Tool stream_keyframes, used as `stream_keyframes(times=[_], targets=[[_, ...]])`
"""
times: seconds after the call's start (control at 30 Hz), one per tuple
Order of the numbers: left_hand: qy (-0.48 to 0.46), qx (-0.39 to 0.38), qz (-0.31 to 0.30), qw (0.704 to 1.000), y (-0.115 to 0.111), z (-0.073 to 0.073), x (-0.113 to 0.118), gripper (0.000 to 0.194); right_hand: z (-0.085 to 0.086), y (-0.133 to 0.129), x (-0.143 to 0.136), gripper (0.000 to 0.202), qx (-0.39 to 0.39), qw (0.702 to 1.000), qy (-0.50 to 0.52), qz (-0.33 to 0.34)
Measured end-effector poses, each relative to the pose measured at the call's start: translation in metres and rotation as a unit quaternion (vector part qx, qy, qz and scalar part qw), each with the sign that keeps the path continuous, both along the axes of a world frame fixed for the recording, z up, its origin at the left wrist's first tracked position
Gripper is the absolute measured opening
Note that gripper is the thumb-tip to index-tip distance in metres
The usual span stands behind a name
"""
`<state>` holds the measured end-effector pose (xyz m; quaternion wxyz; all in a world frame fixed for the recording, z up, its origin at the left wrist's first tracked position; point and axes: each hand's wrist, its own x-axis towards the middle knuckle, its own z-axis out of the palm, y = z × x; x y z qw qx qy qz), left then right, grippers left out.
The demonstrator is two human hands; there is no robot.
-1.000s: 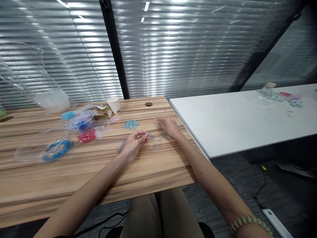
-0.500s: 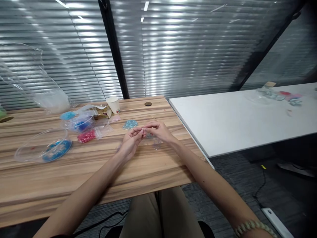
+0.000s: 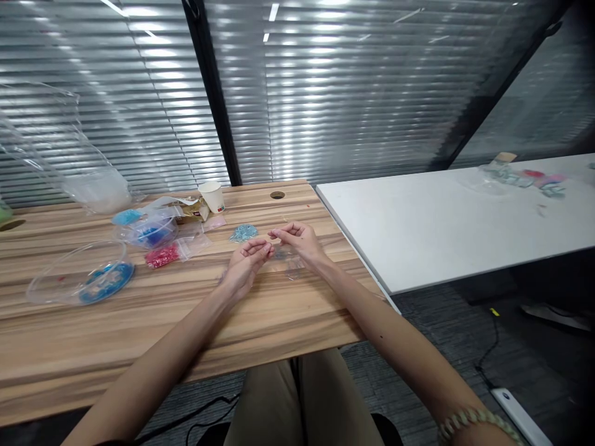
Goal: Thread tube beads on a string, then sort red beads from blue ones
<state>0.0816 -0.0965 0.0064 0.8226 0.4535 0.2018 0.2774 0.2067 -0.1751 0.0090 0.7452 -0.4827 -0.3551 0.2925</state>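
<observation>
My left hand is closed, thumb pressed to the fingertips, over the wood-grain table. What it pinches is too small to make out. Just to its right and slightly higher, my right hand is also closed in a pinch, with a small gap between the two hands. Anything between its fingertips is too fine to see. Beyond my hands lies a pile of light-blue beads. A clear plastic bag lies partly under my right hand.
To the left are a bag of red beads, a clear tub with blue contents and a tilted clear lid holding blue beads. A paper cup stands at the back. A white table adjoins on the right.
My hands have come apart from touching fingertips. The right hand has shifted slightly up and to the right, while the left has stayed nearly in place.
</observation>
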Motion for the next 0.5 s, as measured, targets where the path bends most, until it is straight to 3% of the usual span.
stream_keyframes(times=[0.5], targets=[[0.010, -0.023, -0.009, 1.000, 0.0011, 0.0016, 0.0000, 0.020, -0.0024, 0.0009, 0.0090, 0.020, 0.010, 1.000, -0.007, -0.003]])
